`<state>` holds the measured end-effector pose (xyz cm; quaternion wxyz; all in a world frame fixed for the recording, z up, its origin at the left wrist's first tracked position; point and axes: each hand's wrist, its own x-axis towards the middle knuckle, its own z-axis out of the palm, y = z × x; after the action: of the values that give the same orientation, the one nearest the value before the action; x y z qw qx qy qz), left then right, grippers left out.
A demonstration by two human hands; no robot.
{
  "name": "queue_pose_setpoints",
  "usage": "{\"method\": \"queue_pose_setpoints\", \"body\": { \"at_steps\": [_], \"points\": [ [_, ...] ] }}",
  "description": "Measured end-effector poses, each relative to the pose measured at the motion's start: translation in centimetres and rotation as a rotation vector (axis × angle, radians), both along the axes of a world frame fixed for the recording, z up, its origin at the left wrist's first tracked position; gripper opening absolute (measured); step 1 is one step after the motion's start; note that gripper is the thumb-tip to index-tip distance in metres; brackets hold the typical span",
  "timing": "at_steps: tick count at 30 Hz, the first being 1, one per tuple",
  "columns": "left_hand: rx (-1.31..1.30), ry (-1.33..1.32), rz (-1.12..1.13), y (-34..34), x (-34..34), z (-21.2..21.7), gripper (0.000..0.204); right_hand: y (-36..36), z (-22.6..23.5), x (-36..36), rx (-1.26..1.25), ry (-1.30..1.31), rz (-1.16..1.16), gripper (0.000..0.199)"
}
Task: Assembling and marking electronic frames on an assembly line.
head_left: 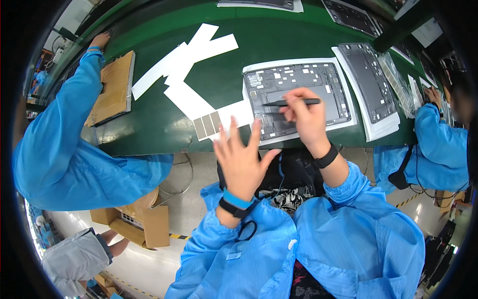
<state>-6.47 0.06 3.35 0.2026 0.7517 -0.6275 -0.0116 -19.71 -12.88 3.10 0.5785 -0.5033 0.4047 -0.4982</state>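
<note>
My right hand (pixel 306 117) is closed around slim black tweezers (pixel 311 101), whose pointed tip reaches left over a dark grey tablet housing (pixel 311 97). Small white and grey pieces dot the housing, which lies on a white sheet (pixel 352 112) on the bench. Just left of its lower corner, my left hand (pixel 242 162) is spread at the table's front edge, holding nothing. Beyond its fingertips is a white backing strip (pixel 231 113) with several grey-brown rectangular stickers (pixel 206 124) at its left end. Whether the fingertips touch the strip, I cannot tell.
More white strips (pixel 186 60) lie scattered on the green bench (pixel 149 122). To the right rests a second housing (pixel 368 82), beside a clear plastic tray (pixel 398 84). Blue-sleeved co-workers sit left (pixel 55 134) and right (pixel 438 139). A cardboard board (pixel 112 87) lies at left.
</note>
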Motion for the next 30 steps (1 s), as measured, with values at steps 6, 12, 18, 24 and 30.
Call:
{"method": "queue_pose_setpoints", "body": {
  "at_steps": [6,12,18,24,30],
  "points": [
    [-0.003,-0.03,0.161,2.0,3.1,-2.3,0.065,0.5,-0.1,6.5,-0.098,0.294,0.395,0.014],
    [0.014,-0.091,0.154,2.0,3.2,-2.5,0.069,0.8,-0.1,7.5,-0.216,0.422,0.424,0.015],
    [0.018,-0.066,0.163,1.9,3.0,-2.5,0.067,1.8,-0.6,7.8,-0.075,0.195,0.341,0.018],
    [-0.012,-0.042,0.174,1.4,2.4,-1.8,0.061,-1.4,3.9,-1.2,-0.029,0.073,0.099,0.019],
    [-0.225,0.193,-0.228,-2.0,-3.8,1.7,0.044,-4.9,2.0,-18.3,-0.002,0.213,-0.029,0.02]
  ]
}}
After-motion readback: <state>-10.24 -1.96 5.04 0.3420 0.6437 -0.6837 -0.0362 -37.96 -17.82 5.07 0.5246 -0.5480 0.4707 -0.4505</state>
